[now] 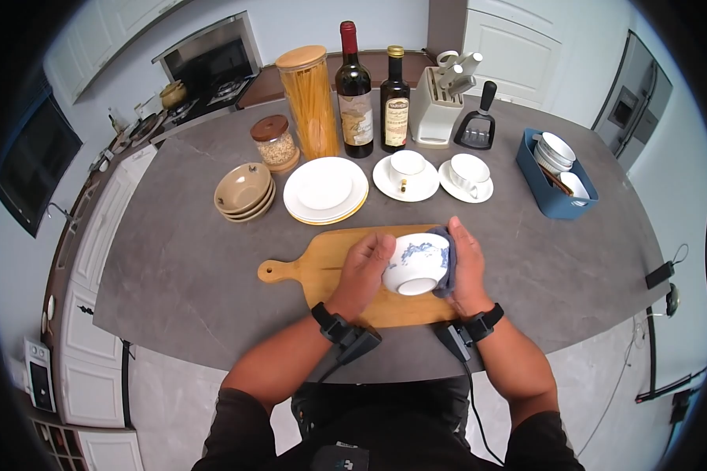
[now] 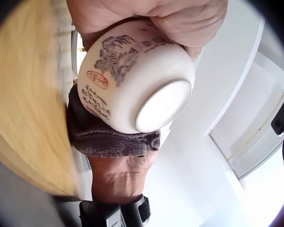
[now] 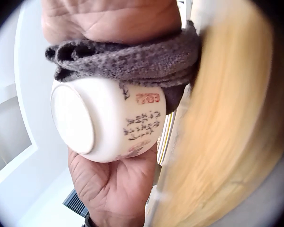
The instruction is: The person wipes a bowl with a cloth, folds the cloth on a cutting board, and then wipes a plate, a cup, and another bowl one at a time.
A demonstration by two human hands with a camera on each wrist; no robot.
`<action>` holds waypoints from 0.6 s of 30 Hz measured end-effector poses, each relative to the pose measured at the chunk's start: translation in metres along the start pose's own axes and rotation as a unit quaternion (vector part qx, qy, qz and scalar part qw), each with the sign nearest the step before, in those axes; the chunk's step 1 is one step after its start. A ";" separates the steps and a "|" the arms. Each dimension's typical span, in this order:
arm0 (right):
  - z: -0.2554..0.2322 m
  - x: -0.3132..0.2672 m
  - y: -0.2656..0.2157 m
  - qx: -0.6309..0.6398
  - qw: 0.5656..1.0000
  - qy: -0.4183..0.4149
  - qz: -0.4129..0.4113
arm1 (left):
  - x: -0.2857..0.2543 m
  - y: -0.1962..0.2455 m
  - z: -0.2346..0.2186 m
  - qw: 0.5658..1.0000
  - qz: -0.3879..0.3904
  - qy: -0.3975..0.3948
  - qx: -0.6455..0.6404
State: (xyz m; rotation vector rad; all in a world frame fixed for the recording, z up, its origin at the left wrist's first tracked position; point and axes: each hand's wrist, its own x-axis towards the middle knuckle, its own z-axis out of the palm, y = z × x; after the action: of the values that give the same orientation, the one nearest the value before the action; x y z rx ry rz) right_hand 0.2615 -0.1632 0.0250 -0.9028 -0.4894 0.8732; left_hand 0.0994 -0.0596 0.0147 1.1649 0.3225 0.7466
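Observation:
A white bowl with blue painted scenery (image 1: pixel 416 263) is held tilted over the wooden cutting board (image 1: pixel 330 243), its foot ring facing me. My left hand (image 1: pixel 364 271) grips the bowl's left side, thumb near the rim. On the other side, my right hand (image 1: pixel 469 271) holds a folded dark grey cloth (image 1: pixel 450 271) against the bowl's wall. In the right wrist view the cloth (image 3: pixel 128 61) lies between palm and bowl, and red and dark lettering shows on the bowl (image 3: pixel 104 118). The bowl's inside is hidden.
Behind the board stand brown bowls (image 1: pixel 242 188), white plates (image 1: pixel 326 188) and two cups on saucers (image 1: pixel 407 177). Farther back are a pasta jar (image 1: pixel 310 102), two bottles (image 1: pixel 357 110) and a knife block (image 1: pixel 436 110). A blue bin (image 1: pixel 562 206) with bowls sits right.

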 end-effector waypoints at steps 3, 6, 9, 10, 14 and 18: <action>0.002 0.002 -0.006 0.025 0.998 0.042 0.049 | 0.004 -0.013 -0.008 0.999 0.005 -0.022 -0.024; 0.001 0.005 -0.007 0.029 0.999 0.009 0.043 | 0.005 -0.013 -0.009 1.000 0.004 -0.025 -0.017; -0.007 0.011 -0.002 0.005 1.000 -0.017 0.006 | 0.006 -0.009 -0.009 1.000 0.007 -0.014 -0.015; -0.007 0.011 0.000 -0.017 0.999 -0.016 -0.025 | 0.005 -0.006 -0.010 1.000 0.007 -0.012 -0.016; -0.010 0.014 -0.002 -0.018 0.995 0.029 -0.099 | 0.000 0.007 -0.007 0.999 0.041 0.003 0.033; -0.010 0.008 -0.006 -0.133 0.962 0.044 -0.236 | 0.006 0.004 -0.017 0.994 0.075 0.031 0.072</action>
State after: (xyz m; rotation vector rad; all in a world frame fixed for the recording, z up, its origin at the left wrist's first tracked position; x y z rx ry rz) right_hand 0.2756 -0.1633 0.0249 -1.0090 -0.7212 0.3352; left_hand 0.0918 -0.0427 0.0124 1.3143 0.3477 0.9044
